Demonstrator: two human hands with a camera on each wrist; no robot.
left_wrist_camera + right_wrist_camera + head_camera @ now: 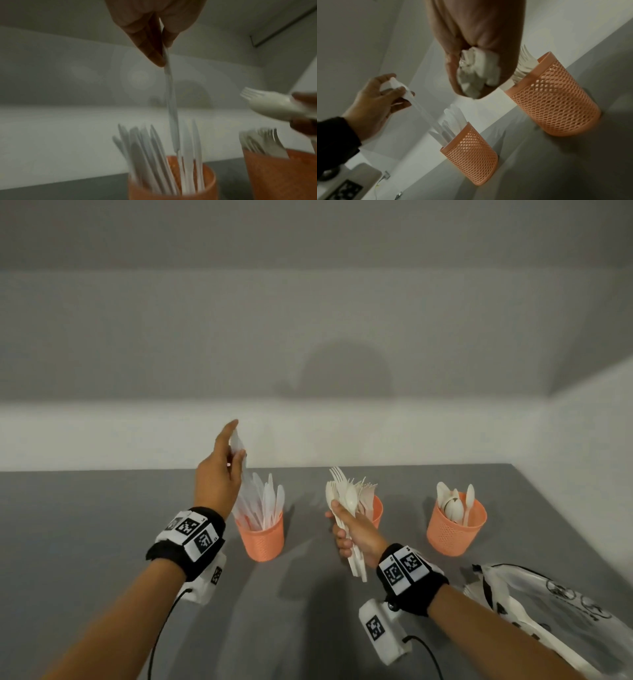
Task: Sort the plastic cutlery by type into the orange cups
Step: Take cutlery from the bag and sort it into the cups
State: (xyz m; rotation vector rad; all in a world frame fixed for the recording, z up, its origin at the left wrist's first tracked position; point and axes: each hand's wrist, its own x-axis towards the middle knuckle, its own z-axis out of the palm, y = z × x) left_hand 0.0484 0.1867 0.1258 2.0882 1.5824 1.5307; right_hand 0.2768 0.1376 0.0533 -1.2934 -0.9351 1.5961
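Observation:
Three orange mesh cups stand on the grey table. The left cup (pixel 262 537) holds several white knives, the middle cup (pixel 376 510) forks, the right cup (pixel 455 525) spoons. My left hand (pixel 229 460) is raised above the left cup and pinches one white knife (pixel 171 108) by its upper end. The knife hangs down with its lower end just over the knives in the cup. My right hand (pixel 346 530) grips a mixed bundle of forks and spoons (pixel 346 501), held upright in front of the middle cup.
A clear plastic bag (pixel 548 611) with black print lies at the front right of the table. A pale wall runs along the table's far edge, and a side wall closes the right.

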